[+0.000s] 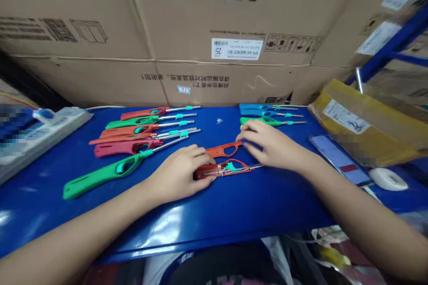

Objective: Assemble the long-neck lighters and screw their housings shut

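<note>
On the blue table (pixel 234 205) lies an opened orange lighter (pixel 230 170) with its inner parts and a teal piece showing. My left hand (pixel 182 171) rests on its handle end, fingers curled round it. An orange lighter shell half (pixel 223 149) lies just behind. My right hand (pixel 267 142) lies palm down over the shell's right end, fingertips touching it. A long green lighter (pixel 103 176) lies to the left of my left hand.
Several red, orange and green lighters (pixel 140 131) lie in a row at back left; blue and green ones (pixel 267 113) at back right. A phone (pixel 339 158), a white tape roll (pixel 388 178) and a yellow parcel (pixel 368 129) sit right. Cardboard boxes (pixel 187 31) wall the back.
</note>
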`<action>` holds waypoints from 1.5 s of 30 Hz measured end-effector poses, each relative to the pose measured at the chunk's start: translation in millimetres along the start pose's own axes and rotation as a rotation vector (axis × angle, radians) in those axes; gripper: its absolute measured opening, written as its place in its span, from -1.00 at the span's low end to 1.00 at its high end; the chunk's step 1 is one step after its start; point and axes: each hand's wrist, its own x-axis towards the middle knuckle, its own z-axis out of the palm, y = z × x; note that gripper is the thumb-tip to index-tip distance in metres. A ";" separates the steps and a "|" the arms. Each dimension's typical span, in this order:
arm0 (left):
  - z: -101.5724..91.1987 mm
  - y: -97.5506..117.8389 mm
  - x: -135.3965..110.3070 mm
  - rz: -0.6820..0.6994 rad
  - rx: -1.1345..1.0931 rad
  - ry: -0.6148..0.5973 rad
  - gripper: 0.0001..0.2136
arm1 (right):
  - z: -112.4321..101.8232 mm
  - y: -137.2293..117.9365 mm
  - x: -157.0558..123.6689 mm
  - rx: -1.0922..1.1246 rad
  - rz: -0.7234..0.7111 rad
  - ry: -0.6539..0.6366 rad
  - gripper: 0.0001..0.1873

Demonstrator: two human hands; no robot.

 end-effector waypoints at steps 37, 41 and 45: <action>12.6 -4.0 8.8 -0.070 -0.105 0.151 -0.74 | 33.1 -20.0 -4.2 0.180 0.119 -0.106 -0.88; 10.8 -1.4 7.8 -0.063 -0.069 0.148 -0.72 | 32.0 -21.3 -3.0 0.157 0.109 -0.137 -0.86; 9.3 2.2 4.7 -0.126 -0.048 0.189 -0.69 | 32.3 -21.3 -4.3 0.203 0.091 -0.129 -0.94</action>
